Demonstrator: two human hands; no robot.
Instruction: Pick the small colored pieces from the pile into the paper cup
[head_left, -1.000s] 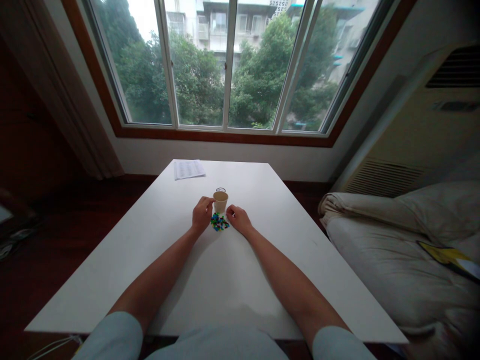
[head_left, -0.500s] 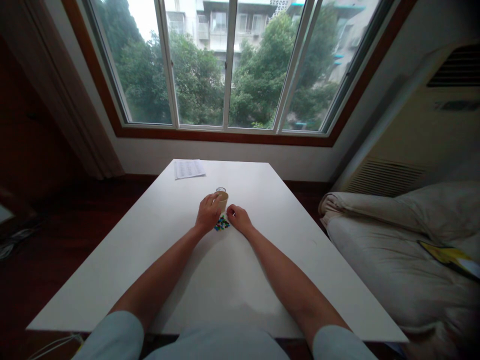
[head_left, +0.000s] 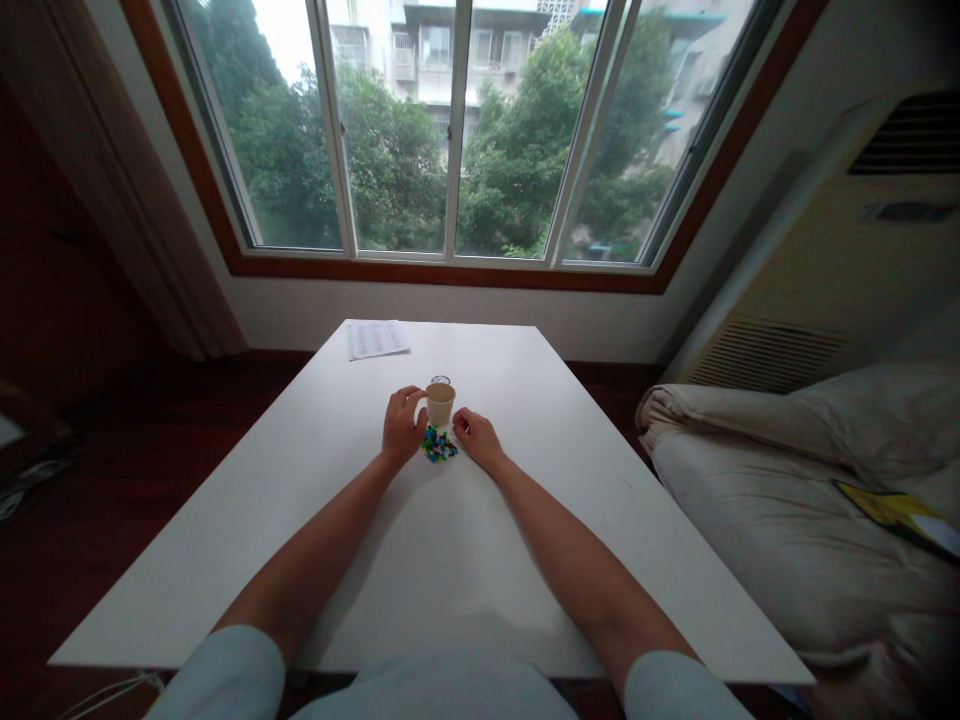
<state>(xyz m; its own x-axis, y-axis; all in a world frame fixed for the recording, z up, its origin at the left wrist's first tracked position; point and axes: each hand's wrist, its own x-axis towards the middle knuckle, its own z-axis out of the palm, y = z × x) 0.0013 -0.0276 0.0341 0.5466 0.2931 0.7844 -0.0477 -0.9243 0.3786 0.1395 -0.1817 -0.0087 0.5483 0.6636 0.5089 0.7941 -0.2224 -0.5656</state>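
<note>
A small beige paper cup [head_left: 440, 403] stands upright on the white table [head_left: 420, 560]. Just in front of it lies a little heap of blue, green and yellow pieces [head_left: 438, 444]. My left hand [head_left: 402, 426] is left of the cup, fingers curled, thumb and forefinger close to the cup's side; whether they touch it is unclear. My right hand [head_left: 475, 436] rests on the table right of the heap, fingers curled shut, with nothing I can make out in them. A small glass [head_left: 441, 380] peeks out behind the cup.
A printed sheet of paper [head_left: 377, 338] lies at the table's far left corner. A bed with pale bedding [head_left: 810, 500] runs along the right side. A wide window [head_left: 457, 130] is beyond the table. Dark wooden floor lies to the left.
Half a second ago my left hand reached over the cup and covered part of the heap. It has drawn back to the left of the cup. My right hand stayed put.
</note>
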